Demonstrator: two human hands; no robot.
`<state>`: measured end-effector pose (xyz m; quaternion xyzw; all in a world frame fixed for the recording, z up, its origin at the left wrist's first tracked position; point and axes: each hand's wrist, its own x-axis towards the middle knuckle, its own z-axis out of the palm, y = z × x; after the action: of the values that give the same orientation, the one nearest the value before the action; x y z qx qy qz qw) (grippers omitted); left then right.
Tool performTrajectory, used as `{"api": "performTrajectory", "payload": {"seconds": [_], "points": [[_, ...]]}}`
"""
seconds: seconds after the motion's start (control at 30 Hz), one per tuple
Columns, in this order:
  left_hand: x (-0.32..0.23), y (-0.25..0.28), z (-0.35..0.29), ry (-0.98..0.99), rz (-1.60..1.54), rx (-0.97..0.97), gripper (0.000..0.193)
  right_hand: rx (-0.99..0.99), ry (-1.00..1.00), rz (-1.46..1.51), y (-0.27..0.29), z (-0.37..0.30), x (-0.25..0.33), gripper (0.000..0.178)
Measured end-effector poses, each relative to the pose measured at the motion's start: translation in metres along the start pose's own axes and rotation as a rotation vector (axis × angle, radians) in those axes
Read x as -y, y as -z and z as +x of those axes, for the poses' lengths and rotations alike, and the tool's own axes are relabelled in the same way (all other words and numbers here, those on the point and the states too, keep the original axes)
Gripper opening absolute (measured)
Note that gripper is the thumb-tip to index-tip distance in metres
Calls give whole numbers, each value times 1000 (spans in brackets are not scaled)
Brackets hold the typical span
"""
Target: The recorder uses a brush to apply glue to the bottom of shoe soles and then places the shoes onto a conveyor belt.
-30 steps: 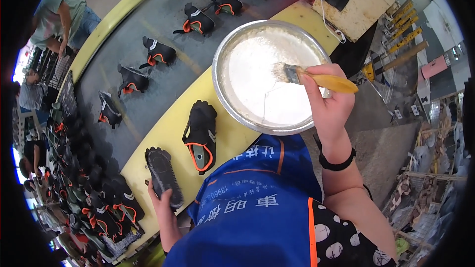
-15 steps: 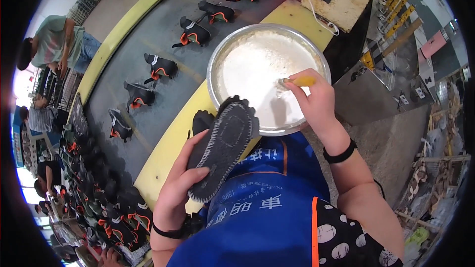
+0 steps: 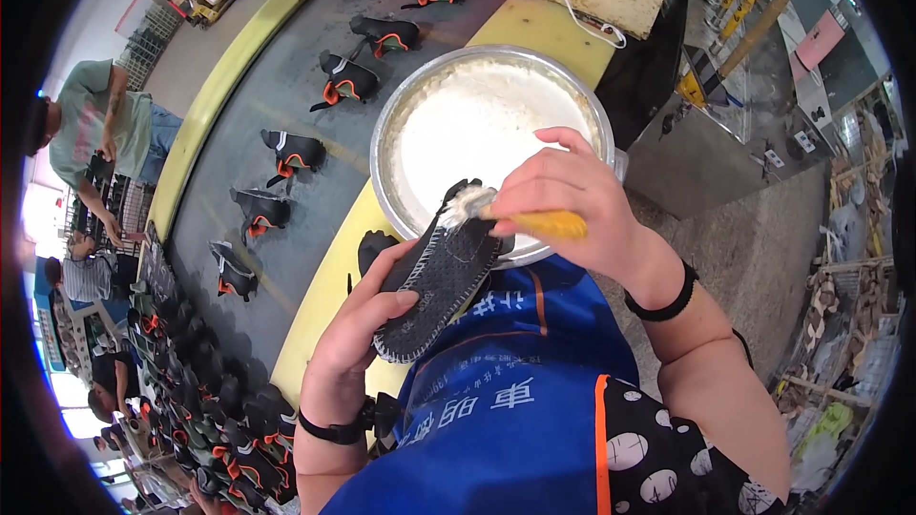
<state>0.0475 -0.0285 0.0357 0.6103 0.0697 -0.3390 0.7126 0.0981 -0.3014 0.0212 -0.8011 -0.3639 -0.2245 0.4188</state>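
Note:
My left hand (image 3: 358, 319) grips a black shoe upper (image 3: 441, 291) by its heel half, its flat underside turned up and pale stitching running round the edge. Closed round the yellow handle of a brush (image 3: 549, 223), my right hand (image 3: 587, 205) presses the bristles to the toe end, where a white, glue-like coat (image 3: 465, 206) shows. The toe overlaps the near rim of a round metal basin (image 3: 379, 157) that holds white liquid (image 3: 468, 129). My right fingers partly hide the brush's neck.
Beyond the basin runs a dark conveyor belt (image 3: 229, 148) with yellow edges (image 3: 315, 324), carrying several black-and-orange shoe uppers (image 3: 294, 150). More uppers (image 3: 210, 401) are heaped at lower left. A person in a green shirt (image 3: 86, 124) stands across the belt. Racks (image 3: 849, 324) line the right side.
My right hand has brought the brush from the basin toward me and onto the shoe upper's toe, leaving white there. The shoe upper stays in my left hand. The view has shifted slightly.

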Motion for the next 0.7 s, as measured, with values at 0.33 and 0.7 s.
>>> {"api": "performTrajectory", "payload": {"seconds": [0.33,0.7], "points": [[3,9,-9,-5,-174,69,76,-63,12,176,-5,7,1,15],[21,9,-9,-141,-98,37,79,-239,-246,275,-28,9,8,12]]}}
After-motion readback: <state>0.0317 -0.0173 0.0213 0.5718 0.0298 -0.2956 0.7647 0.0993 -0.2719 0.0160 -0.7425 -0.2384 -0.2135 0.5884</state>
